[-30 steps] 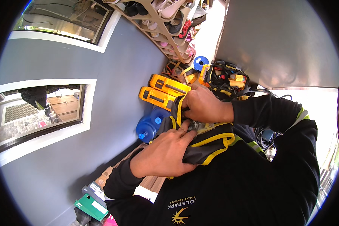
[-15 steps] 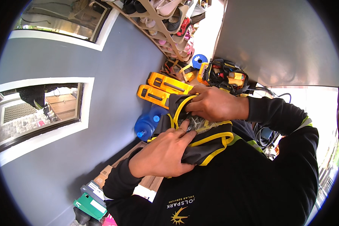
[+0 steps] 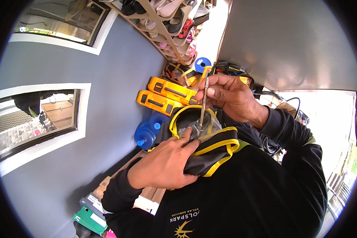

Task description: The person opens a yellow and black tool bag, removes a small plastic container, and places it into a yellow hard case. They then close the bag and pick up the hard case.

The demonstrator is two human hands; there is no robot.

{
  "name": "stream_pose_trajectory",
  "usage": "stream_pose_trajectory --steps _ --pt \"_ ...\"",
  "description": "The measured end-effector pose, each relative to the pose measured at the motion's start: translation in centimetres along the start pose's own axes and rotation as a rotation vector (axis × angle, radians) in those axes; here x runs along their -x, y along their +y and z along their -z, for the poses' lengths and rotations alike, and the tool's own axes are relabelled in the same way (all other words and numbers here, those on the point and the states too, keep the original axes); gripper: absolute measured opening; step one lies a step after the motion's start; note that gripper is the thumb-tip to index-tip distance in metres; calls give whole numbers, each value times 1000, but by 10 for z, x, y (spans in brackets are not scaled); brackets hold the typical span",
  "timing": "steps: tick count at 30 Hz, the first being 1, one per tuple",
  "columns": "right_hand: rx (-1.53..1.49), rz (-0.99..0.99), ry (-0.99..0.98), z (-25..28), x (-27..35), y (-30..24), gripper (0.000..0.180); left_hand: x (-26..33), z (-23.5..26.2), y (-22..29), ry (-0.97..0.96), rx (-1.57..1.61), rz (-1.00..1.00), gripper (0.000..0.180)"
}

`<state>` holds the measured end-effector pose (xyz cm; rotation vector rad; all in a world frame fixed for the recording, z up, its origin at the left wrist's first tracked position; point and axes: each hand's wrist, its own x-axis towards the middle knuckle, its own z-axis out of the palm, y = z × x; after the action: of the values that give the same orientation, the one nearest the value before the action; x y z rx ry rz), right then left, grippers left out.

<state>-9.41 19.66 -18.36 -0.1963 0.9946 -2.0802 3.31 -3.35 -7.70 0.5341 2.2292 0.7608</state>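
A black pouch with yellow trim [image 3: 216, 156] is open in front of my chest. Inside its mouth lies a see-through plastic bag [image 3: 213, 126]. My left hand [image 3: 166, 160] grips the near left side of the pouch, its fingertips on the bag. Above the opening, my right hand [image 3: 236, 97] pinches a long thin metal bit [image 3: 204, 107] between thumb and fingers. The bit stands nearly upright, its lower end at the bag. What else the bag holds is hard to make out.
Two yellow tool cases [image 3: 156, 102] lie beyond the pouch, beside blue water jugs [image 3: 144, 135]. Farther off are a blue spool [image 3: 202, 64] and a shoe rack [image 3: 168, 29]. A grey wall with windows [image 3: 119, 79] runs along the left; boxes [image 3: 90, 219] sit lower left.
My right hand has come up out of the pouch with the metal bit in its fingers. My left hand stays on the pouch. The whole view has shifted slightly.
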Motion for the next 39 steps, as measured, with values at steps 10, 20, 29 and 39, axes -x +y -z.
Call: stream_pose_trajectory --steps 10,20,29,39 --pt "-10 25 -186 -19 11 -17 25 -2 7 1 -26 40 -39 81" --pt "144 139 -104 -12 -7 -3 18 4 0 -3 23 -8 -35 79" --pt "1327 608 -353 -37 -24 12 18 0 7 2 -8 -4 -46 79" --pt "1333 591 -420 -42 -33 19 17 5 0 0 28 -38 -24 81"
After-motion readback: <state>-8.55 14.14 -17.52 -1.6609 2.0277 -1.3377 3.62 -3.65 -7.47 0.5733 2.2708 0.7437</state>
